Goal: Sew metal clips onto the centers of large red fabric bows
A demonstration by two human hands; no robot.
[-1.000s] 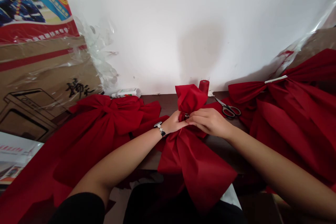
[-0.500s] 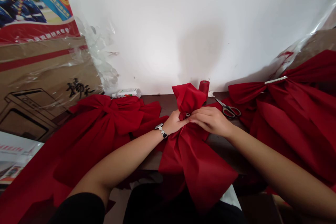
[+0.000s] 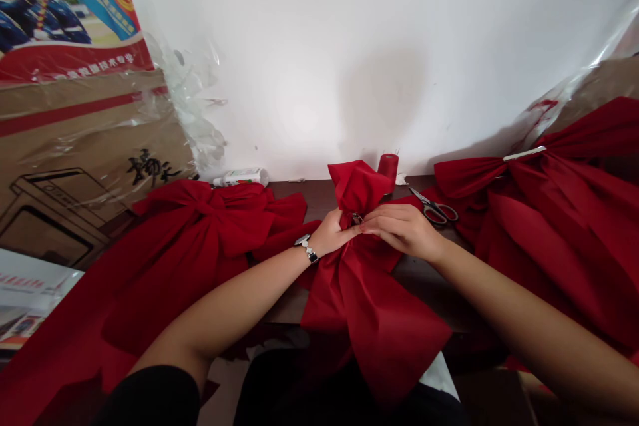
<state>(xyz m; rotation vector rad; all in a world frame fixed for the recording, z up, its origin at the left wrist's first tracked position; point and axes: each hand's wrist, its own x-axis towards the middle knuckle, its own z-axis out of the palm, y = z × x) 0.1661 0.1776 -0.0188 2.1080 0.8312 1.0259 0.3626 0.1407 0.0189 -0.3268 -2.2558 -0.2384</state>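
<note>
Between my hands, over the middle of the dark brown surface [image 3: 319, 196] and before the white wall [image 3: 299, 66], is a large bright red cloth bow [image 3: 384, 313], drawn in tightly to a narrow waist. The cloth is smooth, with a faint sheen and sharp creases fanning out from the gather. Its upper part is a short, puffed loop with a pointed corner at the left; its lower part spreads into broad, stiff folds. At the waist shows a small shiny silver metal piece [image 3: 356, 217], too small to make out fully.

The bow's long axis runs from the wall toward me, leaning slightly so that the lower end lies farther right. The short loop points at the wall, while the wide end flares toward my lap, past the near edge of the surface, its rightmost corner pointing to the lower right.

My left hand [image 3: 330, 234] grasps the waist, thumb across the front, the other fingers mostly hidden. My right hand [image 3: 402, 229] is curled, its fingertips bunched together just beside the metal piece, near my left thumb; I cannot tell whether they pinch the metal, the cloth or something finer.
</note>
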